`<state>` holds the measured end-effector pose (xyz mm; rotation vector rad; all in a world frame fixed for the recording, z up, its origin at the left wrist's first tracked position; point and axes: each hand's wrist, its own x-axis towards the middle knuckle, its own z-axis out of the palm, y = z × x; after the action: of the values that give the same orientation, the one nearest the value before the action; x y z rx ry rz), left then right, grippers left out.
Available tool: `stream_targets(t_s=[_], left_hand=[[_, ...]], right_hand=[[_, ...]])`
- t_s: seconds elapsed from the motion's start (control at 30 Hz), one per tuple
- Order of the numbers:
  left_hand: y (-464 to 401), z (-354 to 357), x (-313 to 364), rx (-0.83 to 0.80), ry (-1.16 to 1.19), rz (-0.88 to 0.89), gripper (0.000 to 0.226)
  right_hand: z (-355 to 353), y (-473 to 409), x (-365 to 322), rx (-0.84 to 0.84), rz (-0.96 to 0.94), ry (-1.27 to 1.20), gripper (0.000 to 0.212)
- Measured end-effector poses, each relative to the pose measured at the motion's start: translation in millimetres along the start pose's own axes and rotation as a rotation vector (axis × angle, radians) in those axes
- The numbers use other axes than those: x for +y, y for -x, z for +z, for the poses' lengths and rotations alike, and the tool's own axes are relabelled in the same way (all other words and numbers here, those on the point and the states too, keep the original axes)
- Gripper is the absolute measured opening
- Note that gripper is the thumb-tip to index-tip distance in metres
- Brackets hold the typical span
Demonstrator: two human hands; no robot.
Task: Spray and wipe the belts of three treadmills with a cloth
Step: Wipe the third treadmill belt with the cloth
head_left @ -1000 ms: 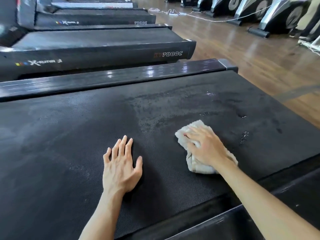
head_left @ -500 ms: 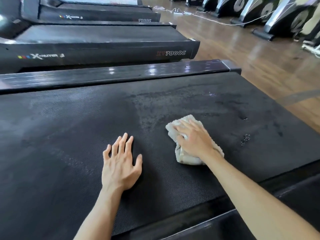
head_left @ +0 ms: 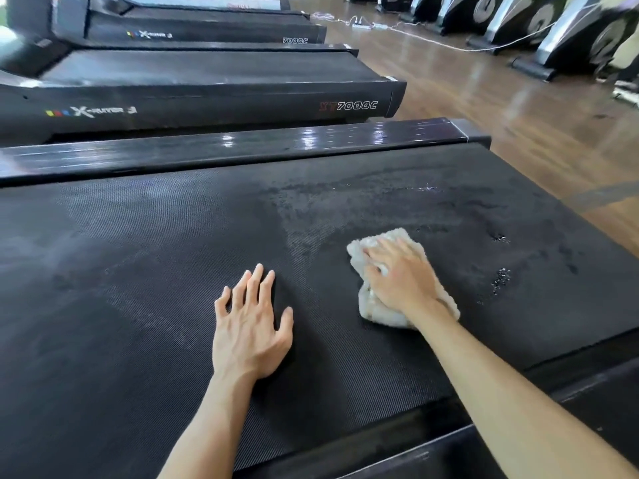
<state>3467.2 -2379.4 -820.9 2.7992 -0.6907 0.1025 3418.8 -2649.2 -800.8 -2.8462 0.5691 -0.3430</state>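
Black treadmill belt [head_left: 138,271] fills the view; left hand [head_left: 250,330] lies flat on it, fingers straight. Right hand [head_left: 401,278] presses the bunched cloth [head_left: 371,311] mid-wipe — next, I judge, toward the droplets [head_left: 500,280] at right.

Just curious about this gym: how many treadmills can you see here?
4: the nearest treadmill under the hands, a second behind it, a third beyond, a fourth's edge at the top. More may lie out of view.
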Motion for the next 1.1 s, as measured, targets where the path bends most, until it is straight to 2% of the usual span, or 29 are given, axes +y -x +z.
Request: stream_targets(t_s=[0.07,0.1,0.17,0.2,0.27,0.4,0.53,0.6,0.7,0.8,0.87,0.97,1.03,1.1], left_hand=[[-1,0,0,0.004,0.002,0.004,0.079],[-1,0,-1,-0.003,-0.002,0.003,0.080],[-1,1,-1,-0.007,-0.014,0.000,0.081],[-1,1,-1,-0.004,-0.011,0.001,0.081],[-1,1,-1,-0.007,-0.001,0.005,0.081],[0,1,0,-0.004,-0.006,0.008,0.081],[-1,0,-1,-0.012,-0.013,0.003,0.082],[0,1,-1,-0.018,-0.017,0.001,0.082],[0,1,-1,-0.007,0.001,0.002,0.082],[0,0,0,-0.007,-0.009,0.005,0.081],[0,-1,1,-0.009,-0.014,0.009,0.082],[-1,0,1,-0.001,-0.013,-0.005,0.086],[-1,1,0,0.005,-0.005,-0.008,0.088],[-1,1,-1,-0.002,0.006,-0.006,0.089]], right_hand=[[3,-29,-33,0.015,0.078,-0.033,0.058],[6,-34,-52,-0.012,0.045,-0.061,0.053],[16,-17,-76,-0.077,-0.194,-0.009,0.039],[16,0,-77,-0.134,-0.285,-0.040,0.040],[10,34,-54,-0.192,-0.316,-0.135,0.042],[-4,25,-4,-0.097,-0.125,-0.012,0.043],[3,-37,-46,-0.038,0.055,-0.025,0.063],[14,-36,-72,-0.093,-0.082,-0.033,0.055],[11,19,-71,-0.120,-0.330,-0.082,0.028],[-9,41,-28,-0.051,-0.299,-0.077,0.018],[-8,16,-13,-0.029,-0.159,0.050,0.024],[3,-35,-42,0.026,0.061,-0.005,0.057],[9,-53,-77,0.015,0.025,-0.020,0.061],[18,-39,-97,-0.053,-0.178,-0.007,0.059]])
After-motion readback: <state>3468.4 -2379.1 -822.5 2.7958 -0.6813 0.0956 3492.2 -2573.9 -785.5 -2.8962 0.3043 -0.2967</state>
